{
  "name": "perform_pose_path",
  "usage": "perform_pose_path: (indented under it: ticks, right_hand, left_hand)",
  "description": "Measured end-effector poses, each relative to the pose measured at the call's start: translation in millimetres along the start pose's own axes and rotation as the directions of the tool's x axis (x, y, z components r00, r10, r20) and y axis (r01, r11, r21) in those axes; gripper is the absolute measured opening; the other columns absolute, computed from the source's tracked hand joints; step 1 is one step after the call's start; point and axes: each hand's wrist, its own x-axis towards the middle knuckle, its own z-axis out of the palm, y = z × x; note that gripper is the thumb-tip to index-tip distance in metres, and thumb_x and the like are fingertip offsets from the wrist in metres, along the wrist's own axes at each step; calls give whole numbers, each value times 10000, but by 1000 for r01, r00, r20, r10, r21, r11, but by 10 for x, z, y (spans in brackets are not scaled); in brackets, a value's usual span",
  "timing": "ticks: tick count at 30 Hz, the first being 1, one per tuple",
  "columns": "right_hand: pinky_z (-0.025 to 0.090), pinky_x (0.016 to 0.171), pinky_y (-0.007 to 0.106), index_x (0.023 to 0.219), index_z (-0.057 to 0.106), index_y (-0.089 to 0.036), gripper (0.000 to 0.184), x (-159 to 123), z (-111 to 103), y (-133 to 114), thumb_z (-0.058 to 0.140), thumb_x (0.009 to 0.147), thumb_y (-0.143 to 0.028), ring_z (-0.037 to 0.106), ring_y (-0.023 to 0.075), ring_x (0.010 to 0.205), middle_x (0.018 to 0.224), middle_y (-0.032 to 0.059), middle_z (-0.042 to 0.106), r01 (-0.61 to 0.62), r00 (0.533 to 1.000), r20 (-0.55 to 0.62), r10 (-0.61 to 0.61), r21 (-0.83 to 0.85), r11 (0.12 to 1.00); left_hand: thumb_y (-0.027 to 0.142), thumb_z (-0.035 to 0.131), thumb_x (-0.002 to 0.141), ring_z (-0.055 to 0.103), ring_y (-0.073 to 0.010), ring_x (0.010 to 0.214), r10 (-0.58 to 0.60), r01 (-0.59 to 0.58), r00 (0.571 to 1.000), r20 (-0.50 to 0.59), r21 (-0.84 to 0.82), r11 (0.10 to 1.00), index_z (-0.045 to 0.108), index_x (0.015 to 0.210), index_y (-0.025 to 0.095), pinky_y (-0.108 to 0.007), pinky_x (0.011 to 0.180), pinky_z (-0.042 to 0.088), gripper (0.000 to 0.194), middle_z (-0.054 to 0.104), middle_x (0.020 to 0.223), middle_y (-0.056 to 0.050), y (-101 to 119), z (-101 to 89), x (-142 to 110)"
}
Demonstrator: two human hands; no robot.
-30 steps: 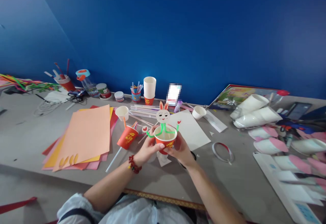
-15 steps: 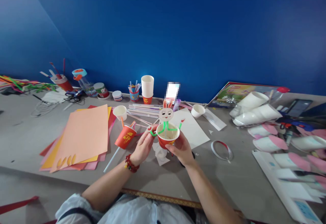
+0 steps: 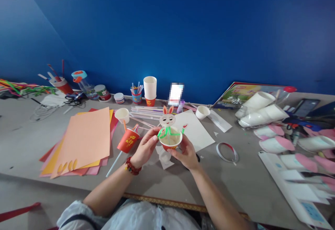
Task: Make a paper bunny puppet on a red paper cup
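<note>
My right hand (image 3: 187, 153) is wrapped round a red paper cup (image 3: 169, 147) with a white inside, held above the table. Out of the cup rises a paper rabbit head (image 3: 168, 119) with pink ears and a drawn face, on a stick. Green pipe-cleaner arms (image 3: 176, 132) spread from below the head, each ending in a small white piece with a red mark. My left hand (image 3: 147, 144) pinches the bent pipe-cleaner arm on the left side. Left of my hands, a second red paper cup (image 3: 128, 141) lies tilted, with a pale straw projecting below.
Stacked coloured paper (image 3: 86, 135) lies at left. Behind are a white cup (image 3: 122, 115), straws (image 3: 146, 112) and a cup stack (image 3: 150, 87). A white sheet (image 3: 195, 128), a tape roll (image 3: 227, 152) and bagged cups (image 3: 261, 113) are at right.
The pipe-cleaner arm at my left fingers has bent inward, its tip now nearer the rabbit's body. The rabbit's ears stand out more clearly. My right hand keeps its hold on the cup.
</note>
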Motion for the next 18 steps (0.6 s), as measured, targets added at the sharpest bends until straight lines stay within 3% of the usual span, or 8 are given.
perform_pose_path:
  ticks: [9, 15, 18]
  right_hand:
    - [501, 926, 367, 1172, 617, -241, 428, 11, -12, 4, 767, 772, -268, 635, 255, 1038, 1119, 60, 693, 23, 1000, -12, -24, -68, 997]
    - [514, 915, 381, 1207, 601, -232, 450, 14, -31, 28, 751, 784, -276, 643, 265, 1037, 1130, 79, 692, 18, 1000, 1, -18, -69, 997]
    - [519, 915, 382, 1204, 600, -228, 455, 24, -23, 14, 757, 781, -285, 652, 263, 1025, 1120, 80, 698, 5, 1000, -11, -6, -82, 997]
  left_hand:
    - [369, 701, 846, 570, -224, 1063, -52, 51, 997, 55, 16, 999, 651, 1152, 222, -318, 909, 437, 344, 633, 1140, -66, 99, 17, 33]
    - [289, 757, 805, 541, -160, 1008, 121, -121, 991, -64, -5, 993, 634, 913, 237, -251, 855, 431, 172, 571, 1062, -14, 82, 59, 40]
    - [279, 741, 822, 527, -146, 985, 152, -150, 984, -96, 27, 988, 629, 841, 212, -234, 847, 429, 132, 548, 1017, -14, 61, 58, 39]
